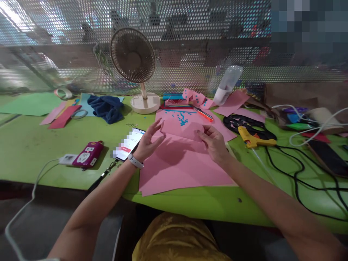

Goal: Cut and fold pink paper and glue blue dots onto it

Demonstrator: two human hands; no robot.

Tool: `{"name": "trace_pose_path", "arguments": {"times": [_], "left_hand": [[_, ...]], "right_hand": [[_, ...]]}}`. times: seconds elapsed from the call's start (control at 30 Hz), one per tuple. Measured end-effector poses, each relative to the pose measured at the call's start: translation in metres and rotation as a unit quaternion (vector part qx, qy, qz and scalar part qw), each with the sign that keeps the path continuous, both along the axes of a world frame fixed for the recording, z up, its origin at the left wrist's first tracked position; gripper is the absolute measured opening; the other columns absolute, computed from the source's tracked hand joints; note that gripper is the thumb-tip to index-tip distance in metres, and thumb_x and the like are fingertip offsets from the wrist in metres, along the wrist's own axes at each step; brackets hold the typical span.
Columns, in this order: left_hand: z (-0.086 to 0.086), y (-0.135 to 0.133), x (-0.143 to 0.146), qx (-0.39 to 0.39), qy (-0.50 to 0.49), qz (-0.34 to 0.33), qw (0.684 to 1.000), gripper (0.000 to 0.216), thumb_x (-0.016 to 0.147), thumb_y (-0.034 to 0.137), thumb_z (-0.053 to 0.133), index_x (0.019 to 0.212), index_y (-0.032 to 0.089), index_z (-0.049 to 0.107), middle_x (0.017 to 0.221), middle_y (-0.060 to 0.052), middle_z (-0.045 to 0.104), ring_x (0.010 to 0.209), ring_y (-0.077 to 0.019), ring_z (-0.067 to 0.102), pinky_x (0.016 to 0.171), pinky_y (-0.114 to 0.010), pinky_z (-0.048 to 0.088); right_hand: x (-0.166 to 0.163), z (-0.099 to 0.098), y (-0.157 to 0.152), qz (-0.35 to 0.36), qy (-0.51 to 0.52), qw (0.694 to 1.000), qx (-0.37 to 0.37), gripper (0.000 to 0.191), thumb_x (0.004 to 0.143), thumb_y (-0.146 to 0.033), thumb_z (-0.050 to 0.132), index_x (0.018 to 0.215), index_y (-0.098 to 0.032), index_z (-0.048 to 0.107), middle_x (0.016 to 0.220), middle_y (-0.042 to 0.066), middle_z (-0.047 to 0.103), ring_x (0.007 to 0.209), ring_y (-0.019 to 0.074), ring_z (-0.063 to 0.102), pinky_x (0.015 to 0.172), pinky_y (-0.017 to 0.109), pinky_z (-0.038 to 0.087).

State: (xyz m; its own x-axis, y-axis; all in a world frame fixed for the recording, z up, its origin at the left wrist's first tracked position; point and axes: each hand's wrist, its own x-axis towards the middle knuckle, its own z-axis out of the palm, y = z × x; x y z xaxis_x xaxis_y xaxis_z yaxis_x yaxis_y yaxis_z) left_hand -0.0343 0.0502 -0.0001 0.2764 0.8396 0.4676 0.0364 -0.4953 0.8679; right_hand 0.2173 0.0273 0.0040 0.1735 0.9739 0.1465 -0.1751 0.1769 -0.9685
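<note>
A large pink paper sheet (182,163) lies on the green table (40,145) in front of me, with a folded pink piece (185,128) on top of it. My left hand (149,142) hovers over the sheet's left edge, fingers stretched out and apart, holding nothing. My right hand (213,143) rests on the sheet to the right of the folded piece, its fingers curled and pinched at that piece's edge. Small blue paper dots (181,116) are scattered on pink paper just beyond.
A phone (129,144) lies left of my left hand, with a magenta device (88,154) on a white cable further left. A desk fan (136,65), blue cloth (106,107), orange cutter (203,114), yellow glue gun (251,138) and black cables (299,170) surround the sheet.
</note>
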Motion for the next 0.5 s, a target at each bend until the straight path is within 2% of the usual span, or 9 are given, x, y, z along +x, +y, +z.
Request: {"name": "trace_pose_path", "arguments": {"times": [0.07, 0.17, 0.23, 0.33, 0.4, 0.5], "left_hand": [[-0.002, 0.002, 0.002, -0.015, -0.023, 0.011, 1.0, 0.055, 0.09, 0.035, 0.059, 0.141, 0.022, 0.044, 0.145, -0.015, 0.047, 0.134, -0.0269, 0.045, 0.109, -0.042, 0.039], [0.001, 0.0, 0.002, -0.045, -0.066, 0.006, 0.997, 0.055, 0.091, 0.033, 0.059, 0.142, 0.022, 0.043, 0.146, -0.015, 0.047, 0.13, -0.0258, 0.05, 0.106, -0.04, 0.043], [0.007, -0.006, 0.002, -0.069, -0.084, -0.023, 0.994, 0.057, 0.09, 0.033, 0.061, 0.143, 0.024, 0.043, 0.145, -0.014, 0.048, 0.125, -0.0255, 0.055, 0.101, -0.038, 0.047], [0.016, -0.017, 0.004, -0.088, -0.077, -0.082, 0.99, 0.052, 0.089, 0.031, 0.062, 0.139, 0.025, 0.049, 0.145, -0.013, 0.049, 0.123, -0.0272, 0.056, 0.096, -0.035, 0.051], [0.02, -0.026, 0.008, -0.077, -0.072, -0.131, 0.986, 0.05, 0.091, 0.029, 0.06, 0.139, 0.025, 0.048, 0.144, -0.013, 0.05, 0.125, -0.0274, 0.055, 0.099, -0.035, 0.05], [0.024, -0.035, 0.016, -0.049, -0.058, -0.181, 0.98, 0.048, 0.094, 0.026, 0.056, 0.14, 0.028, 0.046, 0.146, -0.013, 0.047, 0.125, -0.0276, 0.055, 0.102, -0.038, 0.047]], "right_hand": [[-0.001, 0.003, -0.006, 0.039, -0.01, 0.999, -0.019, 0.027, 0.067, -0.036, 0.078, 0.084, -0.021, 0.062, 0.068, -0.005, 0.059, 0.053, 0.0089, 0.05, 0.047, 0.023, 0.04], [0.002, 0.007, -0.012, 0.126, -0.012, 0.991, -0.045, 0.026, 0.071, -0.043, 0.074, 0.073, -0.02, 0.063, 0.062, -0.004, 0.056, 0.051, 0.009, 0.049, 0.048, 0.023, 0.04], [0.003, 0.009, -0.014, 0.169, -0.013, 0.984, -0.056, 0.037, 0.078, -0.054, 0.065, 0.068, -0.018, 0.066, 0.062, 0.0, 0.059, 0.055, 0.0105, 0.053, 0.054, 0.024, 0.044], [0.004, 0.014, -0.017, 0.232, -0.006, 0.971, -0.061, 0.053, 0.082, -0.067, 0.053, 0.073, -0.017, 0.069, 0.072, 0.005, 0.065, 0.063, 0.0148, 0.06, 0.067, 0.03, 0.05], [0.002, 0.018, -0.021, 0.274, -0.006, 0.96, -0.054, 0.056, 0.082, -0.07, 0.05, 0.078, -0.017, 0.068, 0.074, 0.005, 0.064, 0.067, 0.0168, 0.06, 0.07, 0.033, 0.05], [-0.004, 0.027, -0.032, 0.291, -0.07, 0.953, -0.044, 0.049, 0.081, -0.065, 0.057, 0.07, -0.018, 0.061, 0.066, 0.0, 0.055, 0.063, 0.0136, 0.052, 0.064, 0.028, 0.044]]}}
